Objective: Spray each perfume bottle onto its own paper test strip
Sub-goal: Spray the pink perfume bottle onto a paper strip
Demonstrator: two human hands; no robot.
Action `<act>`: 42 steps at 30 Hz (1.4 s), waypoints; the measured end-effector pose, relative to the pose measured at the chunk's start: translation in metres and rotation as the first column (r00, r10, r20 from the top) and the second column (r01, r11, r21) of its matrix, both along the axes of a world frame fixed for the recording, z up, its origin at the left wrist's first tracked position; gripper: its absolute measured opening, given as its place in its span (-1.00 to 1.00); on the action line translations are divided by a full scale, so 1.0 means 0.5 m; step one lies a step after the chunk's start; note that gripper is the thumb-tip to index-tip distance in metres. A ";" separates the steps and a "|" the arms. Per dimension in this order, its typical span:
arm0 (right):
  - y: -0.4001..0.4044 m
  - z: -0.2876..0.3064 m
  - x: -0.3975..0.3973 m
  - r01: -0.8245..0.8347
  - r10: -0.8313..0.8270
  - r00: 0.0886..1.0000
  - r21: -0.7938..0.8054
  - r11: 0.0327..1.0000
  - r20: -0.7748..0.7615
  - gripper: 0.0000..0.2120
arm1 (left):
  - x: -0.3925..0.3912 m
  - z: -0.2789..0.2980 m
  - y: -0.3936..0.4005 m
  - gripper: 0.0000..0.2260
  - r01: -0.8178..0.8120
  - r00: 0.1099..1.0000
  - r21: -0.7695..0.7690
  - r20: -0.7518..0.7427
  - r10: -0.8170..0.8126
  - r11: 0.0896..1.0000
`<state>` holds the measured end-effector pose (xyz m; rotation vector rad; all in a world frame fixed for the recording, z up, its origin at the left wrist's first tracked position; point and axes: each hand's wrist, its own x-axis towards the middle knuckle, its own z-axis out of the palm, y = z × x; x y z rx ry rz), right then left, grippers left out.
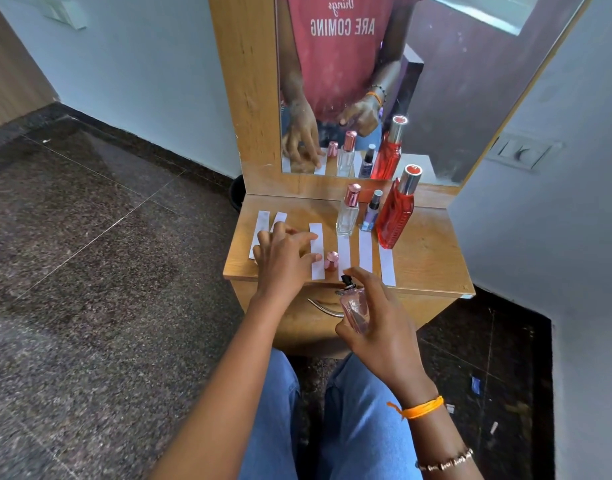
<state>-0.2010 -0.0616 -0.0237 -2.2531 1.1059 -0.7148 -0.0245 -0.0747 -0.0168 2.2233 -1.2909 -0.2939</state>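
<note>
Gripping the uncapped pink perfume bottle (356, 308) just off the table (432, 268) edge, forefinger on its nozzle, the right hand (380, 327) seems mid-spray while the left hand (283, 259) presses flat fingers on a paper strip (317, 252), so next the nozzle needs aiming at that strip.

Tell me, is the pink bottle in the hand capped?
Uncapped: the pink bottle shows its bare black nozzle, and a pink cap stands on the table.
</note>
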 end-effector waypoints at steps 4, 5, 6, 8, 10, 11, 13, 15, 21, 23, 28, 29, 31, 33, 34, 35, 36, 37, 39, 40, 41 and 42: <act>0.001 -0.005 -0.001 -0.001 0.000 1.000 0.014 1.000 0.029 -0.27 | -0.006 0.012 0.010 -0.76 0.016 0.998 -0.133 -0.061 -0.025 0.991; 0.001 -0.006 0.000 0.001 -0.002 0.999 0.024 1.000 0.041 -0.27 | -0.011 0.016 0.013 -0.76 0.038 0.996 -0.144 -0.073 -0.049 0.989; 0.002 -0.006 0.000 0.002 -0.004 0.999 0.036 0.999 0.052 -0.28 | -0.016 0.019 0.015 -0.75 0.064 0.994 -0.139 -0.082 -0.076 0.988; 0.003 -0.007 0.001 0.003 -0.006 0.998 0.052 0.999 0.068 -0.29 | -0.027 0.019 0.016 -0.70 0.112 0.989 -0.105 -0.086 -0.121 0.988; 0.004 -0.010 0.000 -0.003 -0.003 0.996 0.066 0.998 0.087 -0.28 | -0.037 0.014 0.015 -0.70 0.138 0.987 -0.072 -0.067 -0.143 0.988; 0.005 -0.010 -0.001 -0.003 -0.003 0.995 0.073 0.997 0.095 -0.27 | -0.041 0.012 0.015 -0.72 0.137 0.988 -0.067 -0.059 -0.141 0.988; 0.006 -0.010 -0.003 0.007 -0.017 0.994 0.088 0.996 0.108 -0.25 | -0.046 0.009 0.013 -0.81 0.123 0.990 -0.075 -0.060 -0.127 0.990; 0.008 -0.009 -0.006 0.024 -0.038 0.991 0.112 0.993 0.129 -0.24 | -0.046 0.012 0.014 -0.88 0.089 0.989 -0.112 -0.109 -0.102 0.990; 0.013 -0.003 -0.006 -0.022 -0.008 0.976 0.132 0.991 0.218 -0.19 | -0.045 0.075 0.040 -0.82 0.108 0.840 -0.225 -0.501 -0.210 0.968; 0.014 -0.002 0.001 -0.041 0.010 0.970 0.121 0.992 0.244 -0.19 | -0.052 0.084 0.052 -0.81 0.196 0.792 -0.175 -0.552 -0.261 0.965; 0.019 0.009 0.010 -0.082 0.046 0.945 0.099 0.992 0.324 -0.19 | -0.060 0.093 0.078 -0.85 0.267 0.681 -0.175 -0.661 -0.314 0.948; 0.023 0.012 0.010 -0.092 0.059 0.939 0.083 0.992 0.339 -0.22 | -0.059 0.097 0.082 -0.84 0.285 0.670 -0.171 -0.668 -0.323 0.943; 0.026 0.017 0.012 -0.099 0.066 0.925 0.070 0.993 0.374 -0.28 | -0.063 0.100 0.091 -0.83 0.308 0.658 -0.154 -0.678 -0.327 0.939; 0.020 0.024 0.016 -0.090 0.058 0.914 0.059 0.994 0.402 -0.31 | -0.069 0.096 0.102 -0.84 0.305 0.642 -0.145 -0.698 -0.316 0.941; 0.016 0.028 0.018 -0.084 0.056 0.909 0.050 0.995 0.412 -0.31 | -0.073 0.092 0.107 -0.83 0.303 0.631 -0.144 -0.711 -0.311 0.942; 0.012 0.033 0.019 -0.080 0.060 0.909 0.032 0.996 0.413 -0.33 | -0.077 0.086 0.112 -0.81 0.300 0.624 -0.147 -0.717 -0.310 0.943; 0.007 0.037 0.019 -0.080 0.068 0.911 0.011 0.997 0.407 -0.34 | -0.078 0.080 0.115 -0.78 0.294 0.624 -0.149 -0.718 -0.308 0.944; 0.003 0.038 0.019 -0.085 0.077 0.915 0.004 0.996 0.396 -0.34 | -0.079 0.076 0.118 -0.78 0.283 0.630 -0.153 -0.715 -0.303 0.947; -0.004 0.037 0.018 -0.124 0.103 0.926 0.036 0.992 0.363 -0.31 | -0.079 0.070 0.120 -0.83 0.224 0.641 -0.184 -0.712 -0.286 0.957; -0.006 0.035 0.015 -0.154 0.120 0.929 0.071 0.985 0.350 -0.29 | -0.077 0.067 0.119 -0.86 0.192 0.651 -0.200 -0.707 -0.277 0.961; -0.006 0.037 0.012 -0.194 0.146 0.929 0.110 0.975 0.341 -0.27 | -0.075 0.064 0.119 -0.87 0.172 0.664 -0.209 -0.697 -0.270 0.963; -0.006 0.039 0.006 -0.236 0.175 0.926 0.150 0.960 0.334 -0.27 | -0.073 0.061 0.119 -0.86 0.163 0.681 -0.213 -0.682 -0.266 0.963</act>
